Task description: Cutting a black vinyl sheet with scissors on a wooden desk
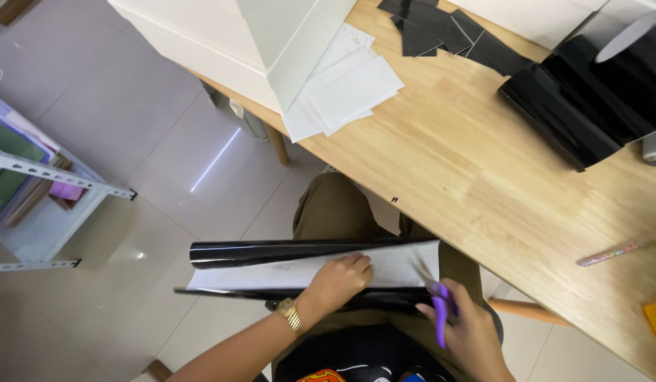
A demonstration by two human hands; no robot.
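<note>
Head camera looks down on a wooden table (483, 177) over pale floor tiles, white paper sheets (342, 88) and black film pieces (441, 28) lying up top. Left hand (338, 279) presses flat, fingers spread, on the curled black film sheet (293, 263) over the lap; right hand (469, 332) grips purple scissors (437, 301) at its edge.

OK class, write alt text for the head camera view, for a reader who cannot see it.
A seated person's left hand presses a curled black sheet with white backing across the lap while the right hand cuts its end with purple scissors. A wooden table beside them holds white papers and black film.
</note>
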